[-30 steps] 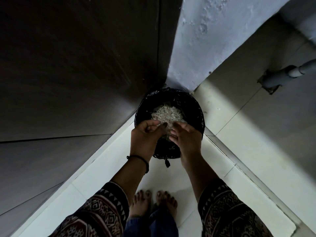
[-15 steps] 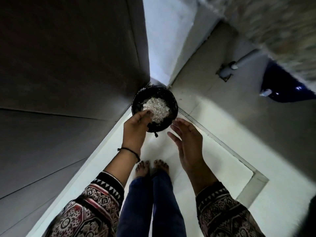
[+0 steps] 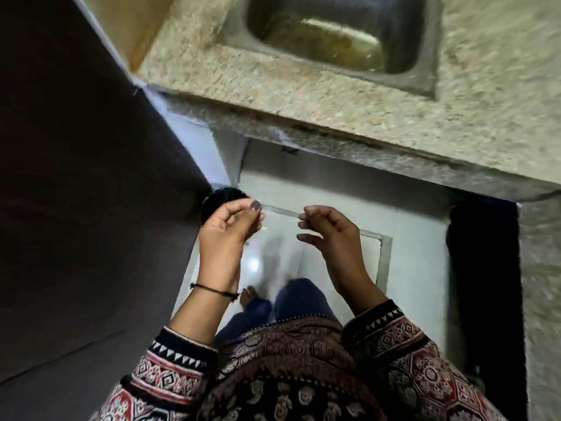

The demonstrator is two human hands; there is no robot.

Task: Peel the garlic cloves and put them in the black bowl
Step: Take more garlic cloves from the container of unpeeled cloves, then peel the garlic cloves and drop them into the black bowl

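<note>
Speckled stone worktop [image 3: 334, 101] with a steel sink [image 3: 425, 47] is filling the top of my view. A dark cabinet [image 3: 91, 177] is running down the left and pale floor [image 3: 334, 189] is lying below, all of it smeared by head motion.

I'm watching both hands hanging free above the floor, apart from each other. The left hand [image 3: 227, 235] is curling its fingers in with the thumb lying across them, and I'm seeing nothing inside it. The right hand [image 3: 331, 235] is hanging loosely curled and holding nothing. A black bin [image 3: 224, 197] is peeking out from behind the left knuckles, down in the corner where cabinet meets floor.

Neither the cloves nor the bowl are showing anywhere, so I'm unable to say where they are sitting. With no clove in either hand, I'm reading this as clearing up rather than peeling. I can't tell how many cloves are already peeled and in the bowl, or how many are waiting.

A second ago both hands were down at the bin's mouth, over a heap of pale flakes that I'm taking for garlic skins. Half a second ago the left was at the rim and the right had drawn back with straight fingers. Since then the view has swung up. The bin has shrunk to a sliver with its heap hidden, the worktop and sink have come in, both hands have lifted clear, and the right fingers have relaxed into a loose curl.
</note>
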